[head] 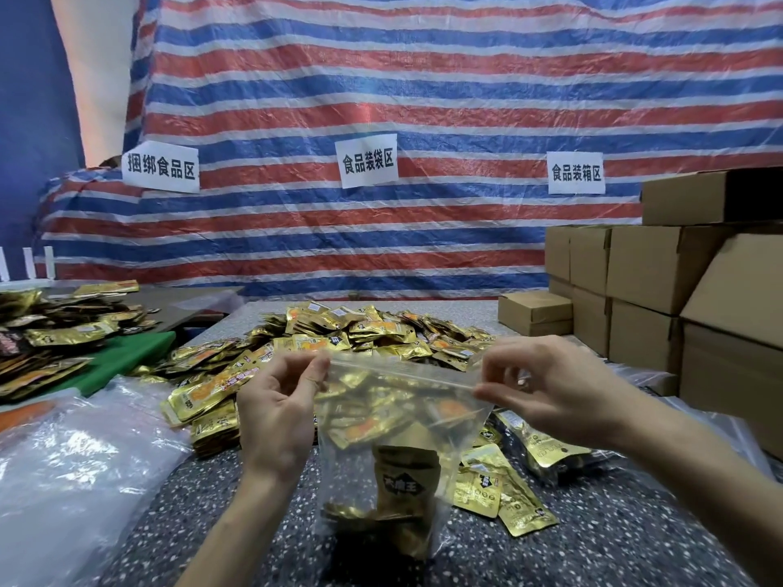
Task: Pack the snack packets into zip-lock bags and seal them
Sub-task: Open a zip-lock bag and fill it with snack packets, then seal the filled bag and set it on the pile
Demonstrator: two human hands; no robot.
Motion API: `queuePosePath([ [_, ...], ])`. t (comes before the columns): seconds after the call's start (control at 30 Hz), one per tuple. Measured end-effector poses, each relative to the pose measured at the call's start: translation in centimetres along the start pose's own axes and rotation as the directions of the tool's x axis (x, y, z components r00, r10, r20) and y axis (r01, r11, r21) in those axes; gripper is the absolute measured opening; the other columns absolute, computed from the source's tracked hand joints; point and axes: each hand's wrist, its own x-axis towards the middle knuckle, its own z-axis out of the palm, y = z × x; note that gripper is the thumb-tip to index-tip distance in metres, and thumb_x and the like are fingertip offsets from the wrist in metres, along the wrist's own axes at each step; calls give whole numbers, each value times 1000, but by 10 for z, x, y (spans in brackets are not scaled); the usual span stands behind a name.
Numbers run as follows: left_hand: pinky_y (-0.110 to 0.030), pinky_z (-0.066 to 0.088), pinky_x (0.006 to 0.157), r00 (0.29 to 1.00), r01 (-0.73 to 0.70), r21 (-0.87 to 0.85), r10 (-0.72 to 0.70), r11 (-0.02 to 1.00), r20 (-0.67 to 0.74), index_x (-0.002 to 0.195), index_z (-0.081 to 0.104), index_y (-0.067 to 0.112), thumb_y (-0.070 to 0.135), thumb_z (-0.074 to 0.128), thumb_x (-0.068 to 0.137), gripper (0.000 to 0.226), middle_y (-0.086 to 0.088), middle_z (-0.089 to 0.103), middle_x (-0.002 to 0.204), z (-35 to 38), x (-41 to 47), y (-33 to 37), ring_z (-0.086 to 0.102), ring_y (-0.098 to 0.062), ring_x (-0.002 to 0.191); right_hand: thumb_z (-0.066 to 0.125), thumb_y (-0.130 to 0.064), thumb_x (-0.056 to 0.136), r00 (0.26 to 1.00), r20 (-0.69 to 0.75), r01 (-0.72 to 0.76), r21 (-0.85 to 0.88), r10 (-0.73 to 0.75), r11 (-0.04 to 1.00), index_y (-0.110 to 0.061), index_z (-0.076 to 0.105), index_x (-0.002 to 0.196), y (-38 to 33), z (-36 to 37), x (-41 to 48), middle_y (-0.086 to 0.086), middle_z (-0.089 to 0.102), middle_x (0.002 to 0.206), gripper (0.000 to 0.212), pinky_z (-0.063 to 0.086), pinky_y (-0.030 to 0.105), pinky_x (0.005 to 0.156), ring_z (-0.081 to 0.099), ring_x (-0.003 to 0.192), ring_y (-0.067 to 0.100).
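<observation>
Clear zip-lock bag (pixel 381 434) held up by its top corners, lower centre of the frame

The left grip (pixel 275 413) pinches the bag's top left corner and the right grip (pixel 551 387) the top right, the zip strip stretched between them over the speckled surface (pixel 212 523). Gold snack packets (pixel 404 489) sit in its bottom, one with a black diamond label too blurred to read. A heap of packets (pixel 373 328) lies behind. Three signs on the striped tarp (pixel 466 78), upper frame: 捆绑食品区 (pixel 160 167), 食品装袋区 (pixel 367 161), 食品装箱区 (pixel 576 172)
</observation>
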Motion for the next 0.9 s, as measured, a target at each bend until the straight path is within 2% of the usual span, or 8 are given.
queuePosePath([
  [0.2,-14,51,63,996,-16,-53,21,998,87,84,66,8,11,60,93,12,5,67,71,3,-7,3,61,-5,67,53,-81,71,983,184,-57,158,27,986,-34,56,113,-24,13,10,-20,63,105,63,53,19,73,60,88,-5],
  [0.23,-13,50,62,994,-28,-62,34,998,101,85,66,8,15,60,92,12,4,66,72,4,-8,5,61,-5,68,55,-79,74,979,205,-41,134,13,990,-35,56,116,-31,18,14,-18,66,105,61,55,24,76,61,88,-5],
  [0.33,-14,51,61,991,-44,-81,54,996,125,85,67,8,25,61,86,17,1,67,75,6,-11,7,62,-7,69,59,-50,95,974,228,-32,145,-2,989,-36,62,98,-42,29,28,-11,75,91,15,59,36,74,67,74,1],
  [0.47,-13,53,64,989,48,-57,-39,997,146,99,70,20,27,62,86,17,7,72,92,0,-11,-2,67,-3,82,60,-28,99,930,344,-283,457,126,843,-25,71,94,-36,31,44,1,77,82,13,57,31,54,71,61,20],
  [0.6,-20,48,77,984,99,40,-104,994,143,112,65,33,33,61,87,25,15,68,108,-5,-14,-17,64,3,96,64,-16,95,892,221,-442,613,395,655,-8,73,96,-7,26,72,2,75,70,12,47,21,42,59,46,11],
  [0.67,-23,47,76,978,121,74,-132,990,161,108,66,31,36,61,84,26,14,69,104,-6,-17,-23,64,3,94,67,-10,93,825,149,-442,772,546,457,0,72,97,15,20,88,7,70,75,12,58,26,56,63,57,14],
  [0.77,-25,49,74,955,166,135,-193,977,226,99,70,32,24,66,89,14,18,71,100,-6,-19,-33,66,-1,91,64,-5,94,665,41,-240,957,746,162,7,66,108,56,5,106,13,67,99,18,62,37,73,67,80,20],
  [0.9,-21,47,72,910,204,199,-260,959,322,96,71,29,17,66,91,14,21,70,98,-6,-23,-43,65,1,89,51,-4,98,417,-7,3,1000,909,6,-2,50,128,114,-2,105,9,65,102,30,62,37,69,68,81,20],
])
